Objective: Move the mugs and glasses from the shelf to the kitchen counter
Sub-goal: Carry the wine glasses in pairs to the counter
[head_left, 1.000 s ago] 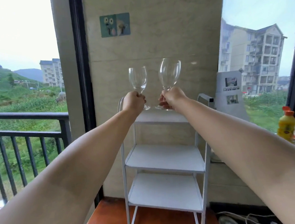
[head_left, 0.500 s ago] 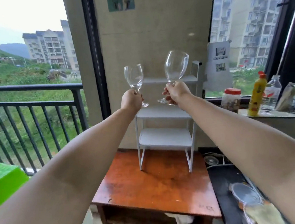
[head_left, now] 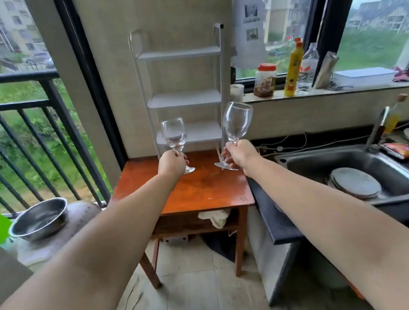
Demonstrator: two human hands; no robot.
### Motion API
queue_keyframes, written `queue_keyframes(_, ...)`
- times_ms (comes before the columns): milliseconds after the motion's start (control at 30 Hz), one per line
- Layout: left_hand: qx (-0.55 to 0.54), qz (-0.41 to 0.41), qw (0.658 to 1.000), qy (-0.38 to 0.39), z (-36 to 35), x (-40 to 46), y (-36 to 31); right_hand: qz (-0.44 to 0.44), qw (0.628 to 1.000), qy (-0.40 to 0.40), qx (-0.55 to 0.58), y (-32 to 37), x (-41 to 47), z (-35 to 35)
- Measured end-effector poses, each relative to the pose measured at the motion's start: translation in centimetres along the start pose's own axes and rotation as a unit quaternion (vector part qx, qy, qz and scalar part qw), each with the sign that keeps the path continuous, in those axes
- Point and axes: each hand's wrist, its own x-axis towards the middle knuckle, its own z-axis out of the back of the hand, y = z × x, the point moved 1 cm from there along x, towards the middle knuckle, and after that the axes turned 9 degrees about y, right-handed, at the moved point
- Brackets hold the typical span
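Note:
My left hand (head_left: pixel 172 163) grips the stem of a small clear wine glass (head_left: pixel 174 134), held upright. A larger clear wine glass (head_left: pixel 237 120) leans slightly to the right, its stem gripped by my right hand (head_left: pixel 240 153). Both glasses hang in the air above the orange-brown wooden table (head_left: pixel 202 194). Behind them a white three-tier shelf (head_left: pixel 183 98) stands on the table with nothing on its tiers. The dark kitchen counter (head_left: pixel 273 213) begins at the table's right edge.
A steel sink (head_left: pixel 398 182) in the counter holds stacked grey plates (head_left: pixel 355 182). A jar, a yellow bottle (head_left: pixel 294 69) and a clear bottle stand on the window sill. At the left, a metal bowl (head_left: pixel 39 218) sits near the black balcony railing (head_left: pixel 36 135).
Both hands have come down and back from the shelf's top tier with the glasses. The view has tilted down and right, bringing the sink and counter into sight.

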Motion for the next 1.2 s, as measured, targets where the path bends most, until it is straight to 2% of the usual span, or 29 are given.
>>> queue_keyframes(200, 0.015, 0.006, 0.996, 0.091, -9.3, -4.6, 1.7, -0.068, 0.995, -0.073, 0.023, -8.2, -5.9, 6.5)
queue_keyframes(367, 0.058, 0.001, 0.986, 0.158, -16.9, -9.3, 2.6, -0.088, 0.986, -0.133, 0.039, -13.8, -12.6, 12.5)
queue_keyframes(633, 0.059, -0.017, 0.955, 0.291, -30.8, -22.6, 0.6, -0.160, 0.961, -0.208, 0.081, -22.8, -27.7, 23.1)
queue_keyframes(733, 0.079, -0.031, 0.936, 0.340, -35.6, -27.6, -0.1, -0.176, 0.950, -0.245, 0.081, -25.5, -33.7, 26.5)
queue_keyframes(933, 0.124, -0.076, 0.887, 0.437, -44.0, -37.1, -3.1, -0.215, 0.903, -0.352, 0.123, -29.7, -44.6, 33.8)
queue_keyframes(1100, 0.151, -0.132, 0.825, 0.527, -51.3, -43.0, -6.3, -0.243, 0.859, -0.428, 0.142, -32.1, -52.0, 38.6)
queue_keyframes(1200, 0.148, -0.157, 0.803, 0.555, -55.4, -45.3, -8.8, -0.245, 0.837, -0.463, 0.161, -33.3, -54.7, 41.6)
